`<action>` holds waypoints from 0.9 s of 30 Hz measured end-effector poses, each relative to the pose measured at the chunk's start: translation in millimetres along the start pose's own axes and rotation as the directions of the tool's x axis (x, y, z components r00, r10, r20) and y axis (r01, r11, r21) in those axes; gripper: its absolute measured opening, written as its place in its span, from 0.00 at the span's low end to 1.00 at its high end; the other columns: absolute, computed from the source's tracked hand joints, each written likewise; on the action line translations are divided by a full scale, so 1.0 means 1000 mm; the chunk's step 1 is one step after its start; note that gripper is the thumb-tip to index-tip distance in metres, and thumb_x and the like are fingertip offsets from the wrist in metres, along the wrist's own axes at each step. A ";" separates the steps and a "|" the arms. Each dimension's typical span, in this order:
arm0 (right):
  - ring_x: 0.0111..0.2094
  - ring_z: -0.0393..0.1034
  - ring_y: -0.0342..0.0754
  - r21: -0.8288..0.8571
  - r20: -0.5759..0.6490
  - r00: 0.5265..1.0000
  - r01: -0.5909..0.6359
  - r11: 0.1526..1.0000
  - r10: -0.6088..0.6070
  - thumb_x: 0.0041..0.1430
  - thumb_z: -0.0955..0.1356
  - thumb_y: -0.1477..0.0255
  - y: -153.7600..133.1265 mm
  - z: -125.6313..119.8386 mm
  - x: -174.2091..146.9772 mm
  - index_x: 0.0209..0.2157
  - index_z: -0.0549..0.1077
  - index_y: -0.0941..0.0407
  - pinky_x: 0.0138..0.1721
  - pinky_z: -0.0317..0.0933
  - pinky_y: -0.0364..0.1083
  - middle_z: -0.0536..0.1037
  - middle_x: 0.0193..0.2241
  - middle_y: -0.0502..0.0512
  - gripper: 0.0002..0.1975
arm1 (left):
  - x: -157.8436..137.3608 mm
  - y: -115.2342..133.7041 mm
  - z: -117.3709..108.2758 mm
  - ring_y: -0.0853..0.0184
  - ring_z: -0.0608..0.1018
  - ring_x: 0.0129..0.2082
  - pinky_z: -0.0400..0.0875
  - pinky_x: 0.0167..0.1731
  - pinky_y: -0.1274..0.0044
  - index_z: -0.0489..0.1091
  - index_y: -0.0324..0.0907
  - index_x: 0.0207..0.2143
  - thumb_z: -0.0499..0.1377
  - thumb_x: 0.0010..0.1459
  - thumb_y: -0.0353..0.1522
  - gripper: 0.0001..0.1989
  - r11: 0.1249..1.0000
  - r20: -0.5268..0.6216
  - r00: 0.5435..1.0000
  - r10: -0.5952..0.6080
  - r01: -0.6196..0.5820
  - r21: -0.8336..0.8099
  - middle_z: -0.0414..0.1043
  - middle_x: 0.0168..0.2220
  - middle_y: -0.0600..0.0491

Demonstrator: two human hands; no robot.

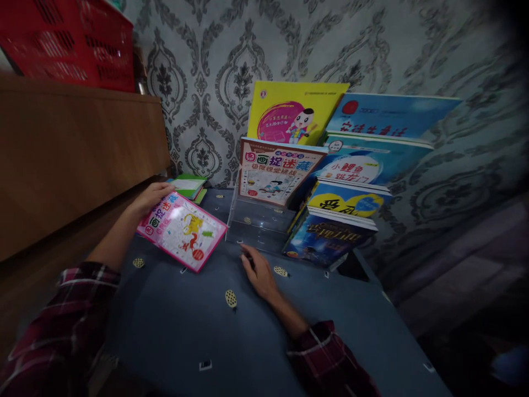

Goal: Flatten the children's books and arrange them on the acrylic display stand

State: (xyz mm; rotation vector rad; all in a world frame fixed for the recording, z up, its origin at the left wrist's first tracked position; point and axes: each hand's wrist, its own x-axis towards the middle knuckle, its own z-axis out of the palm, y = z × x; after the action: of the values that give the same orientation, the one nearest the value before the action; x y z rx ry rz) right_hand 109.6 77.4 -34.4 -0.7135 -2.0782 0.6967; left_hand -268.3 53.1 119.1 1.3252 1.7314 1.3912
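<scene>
My left hand [154,197] grips a pink-bordered picture book [182,231] by its upper left edge. The book is tilted, its cover facing up, with a yellow animal and red drawings on it. Close to the clear book rack [262,226], my right hand [261,274] is low over the dark table cover, fingers loosely apart and holding nothing. In the rack's left column, a brown-bordered picture book [276,173] leans before a yellow book [295,113]. Its right column holds a blue book [384,116], a teal book [372,160], a yellow-and-blue book [351,198] and several dark blue books [326,240].
Behind my left hand lie some green-covered books [188,186]. A wooden cabinet [78,154] bounds the left side, with a red plastic basket [70,47] on top. Patterned wallpaper [198,99] rises behind the table [165,320].
</scene>
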 end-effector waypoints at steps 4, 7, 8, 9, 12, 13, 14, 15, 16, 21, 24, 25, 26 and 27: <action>0.44 0.77 0.52 0.139 0.048 0.998 -0.043 0.989 0.037 0.72 0.61 0.61 -0.010 0.004 -0.003 0.61 0.68 0.52 0.49 0.72 0.53 0.80 0.49 0.61 0.21 | 0.004 -0.003 0.037 0.71 0.65 0.17 0.59 0.19 0.78 0.68 0.42 0.24 0.65 0.49 0.52 0.23 0.982 0.378 0.925 -0.031 -0.041 0.182 0.64 0.19 0.57; 0.44 0.77 0.51 0.194 0.096 0.995 -0.054 0.979 0.036 0.72 0.61 0.59 -0.016 0.005 -0.005 0.62 0.68 0.52 0.46 0.72 0.51 0.79 0.49 0.61 0.22 | 0.005 -0.012 0.076 0.70 0.66 0.19 0.59 0.21 0.77 0.68 0.42 0.21 0.64 0.51 0.52 0.23 0.960 0.530 0.848 -0.034 -0.120 0.252 0.65 0.19 0.56; 0.44 0.77 0.51 0.201 0.103 0.994 -0.048 0.978 0.027 0.72 0.61 0.59 -0.018 0.005 -0.005 0.62 0.68 0.53 0.45 0.72 0.51 0.79 0.49 0.62 0.22 | 0.005 -0.015 0.090 0.70 0.66 0.20 0.59 0.21 0.77 0.68 0.42 0.21 0.64 0.51 0.52 0.24 0.955 0.559 0.829 -0.034 -0.138 0.264 0.64 0.19 0.56; 0.43 0.77 0.51 0.200 0.109 0.994 -0.036 0.979 0.015 0.72 0.61 0.59 -0.019 0.005 -0.004 0.61 0.68 0.53 0.44 0.72 0.50 0.79 0.49 0.62 0.22 | 0.004 -0.018 0.103 0.70 0.65 0.20 0.59 0.22 0.77 0.69 0.42 0.21 0.63 0.52 0.53 0.24 0.948 0.583 0.811 -0.035 -0.157 0.275 0.64 0.19 0.57; 0.41 0.76 0.50 0.157 0.137 0.990 0.021 0.987 -0.043 0.71 0.62 0.61 -0.024 0.005 -0.004 0.57 0.71 0.55 0.42 0.71 0.49 0.80 0.45 0.61 0.19 | 0.002 -0.024 0.128 0.68 0.67 0.22 0.61 0.25 0.76 0.69 0.41 0.23 0.60 0.56 0.52 0.23 0.921 0.603 0.798 -0.009 -0.227 0.315 0.66 0.21 0.56; 0.40 0.76 0.50 0.134 0.154 0.986 0.044 0.990 -0.064 0.71 0.62 0.63 -0.025 0.005 -0.004 0.55 0.73 0.55 0.42 0.71 0.49 0.80 0.43 0.60 0.18 | 0.001 -0.025 0.130 0.67 0.69 0.25 0.62 0.27 0.76 0.70 0.41 0.24 0.58 0.58 0.50 0.22 0.909 0.587 0.810 0.010 -0.253 0.333 0.67 0.22 0.56; 0.39 0.75 0.49 0.112 0.174 0.981 0.065 0.992 -0.084 0.71 0.62 0.64 -0.026 0.005 -0.004 0.53 0.74 0.55 0.41 0.70 0.49 0.80 0.41 0.59 0.16 | -0.001 -0.027 0.130 0.66 0.70 0.27 0.64 0.29 0.76 0.70 0.42 0.25 0.57 0.59 0.49 0.21 0.894 0.560 0.828 0.033 -0.275 0.354 0.69 0.24 0.55; 0.37 0.75 0.49 0.092 0.193 0.976 0.082 0.992 -0.099 0.71 0.62 0.65 -0.026 0.005 -0.003 0.51 0.75 0.55 0.41 0.70 0.48 0.80 0.40 0.58 0.15 | -0.004 -0.029 0.126 0.65 0.71 0.30 0.65 0.32 0.76 0.70 0.42 0.26 0.56 0.61 0.47 0.19 0.877 0.526 0.849 0.055 -0.292 0.380 0.70 0.26 0.55; 0.36 0.75 0.49 0.075 0.206 0.973 0.095 0.993 -0.108 0.71 0.62 0.66 -0.026 0.005 -0.003 0.50 0.76 0.55 0.41 0.70 0.48 0.80 0.38 0.58 0.15 | -0.009 -0.031 0.119 0.65 0.72 0.32 0.65 0.34 0.76 0.70 0.42 0.28 0.54 0.61 0.45 0.18 0.860 0.487 0.870 0.072 -0.302 0.412 0.71 0.28 0.54; 0.41 0.76 0.50 0.024 0.251 0.962 0.108 0.994 -0.110 0.71 0.61 0.70 -0.027 0.008 -0.003 0.46 0.77 0.55 0.44 0.69 0.49 0.80 0.40 0.59 0.13 | -0.061 -0.062 0.076 0.59 0.76 0.39 0.69 0.40 0.72 0.72 0.45 0.33 0.55 0.61 0.41 0.11 0.769 0.290 0.954 0.080 -0.244 0.591 0.73 0.35 0.50; 0.43 0.75 0.51 -0.001 0.264 0.956 0.130 0.992 -0.125 0.69 0.62 0.71 -0.029 0.011 -0.005 0.46 0.77 0.54 0.47 0.69 0.50 0.81 0.42 0.59 0.12 | -0.099 -0.085 0.068 0.56 0.76 0.45 0.71 0.45 0.68 0.73 0.46 0.42 0.52 0.65 0.39 0.12 0.640 0.189 0.975 0.120 -0.221 0.736 0.74 0.43 0.47; 0.43 0.75 0.51 -0.016 0.265 0.955 0.145 0.989 -0.135 0.68 0.63 0.72 -0.029 0.011 -0.006 0.46 0.77 0.55 0.47 0.69 0.50 0.81 0.41 0.59 0.12 | -0.109 -0.091 0.069 0.55 0.76 0.47 0.71 0.47 0.66 0.73 0.45 0.45 0.51 0.66 0.38 0.13 0.615 0.176 0.973 0.147 -0.229 0.755 0.74 0.45 0.46; 0.43 0.75 0.52 -0.031 0.263 0.953 0.161 0.986 -0.148 0.68 0.63 0.72 -0.030 0.012 -0.006 0.45 0.77 0.55 0.47 0.69 0.51 0.81 0.41 0.59 0.11 | -0.116 -0.096 0.071 0.55 0.76 0.48 0.72 0.49 0.65 0.72 0.44 0.47 0.49 0.67 0.38 0.15 0.601 0.171 0.970 0.175 -0.243 0.761 0.74 0.46 0.45; 0.43 0.75 0.52 -0.043 0.264 0.951 0.178 0.983 -0.160 0.68 0.64 0.72 -0.030 0.012 -0.007 0.45 0.77 0.55 0.47 0.69 0.51 0.81 0.40 0.59 0.11 | -0.121 -0.099 0.074 0.55 0.76 0.49 0.72 0.50 0.64 0.72 0.44 0.49 0.49 0.67 0.37 0.16 0.600 0.171 0.964 0.202 -0.260 0.757 0.73 0.47 0.44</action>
State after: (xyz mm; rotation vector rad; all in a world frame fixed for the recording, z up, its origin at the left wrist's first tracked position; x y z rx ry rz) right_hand 96.0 48.8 -23.6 -0.4920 -2.3792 0.6549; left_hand -195.4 -26.7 -16.1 2.0835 2.2910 0.6491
